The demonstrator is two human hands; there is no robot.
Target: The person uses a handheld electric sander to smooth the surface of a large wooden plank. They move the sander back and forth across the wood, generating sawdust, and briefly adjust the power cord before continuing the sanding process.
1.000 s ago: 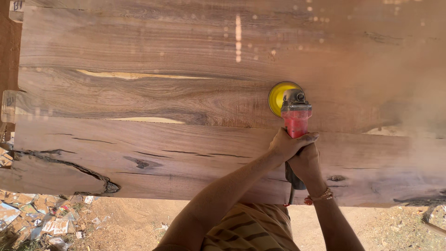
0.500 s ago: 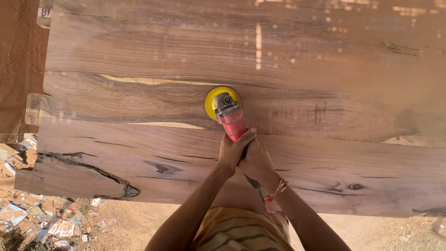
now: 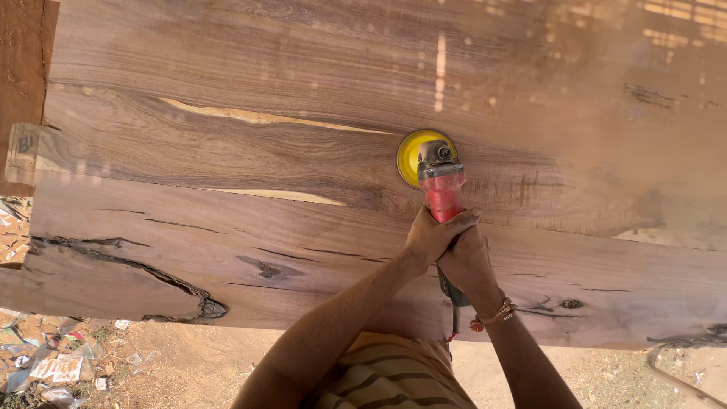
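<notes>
Both my hands grip a red angle grinder (image 3: 441, 189) with a yellow sanding disc (image 3: 414, 154) pressed flat on a big brown wooden slab (image 3: 227, 227). My left hand (image 3: 433, 235) wraps the red body just behind the metal head. Right behind it, my right hand (image 3: 468, 261) holds the dark rear handle, a beaded bracelet on its wrist. Sawdust haze hangs over the slab's right part.
The slab has pale streaks, dark cracks and a knot hole (image 3: 204, 307) near its front edge. Below the edge lies dirt ground with scattered litter (image 3: 53, 367) at the left. A reddish-brown board (image 3: 23, 60) stands at the far left.
Over the last second the grinder and both hands shifted left across the slab, then sit a little right again as the view moved. Both hands kept their grip.
</notes>
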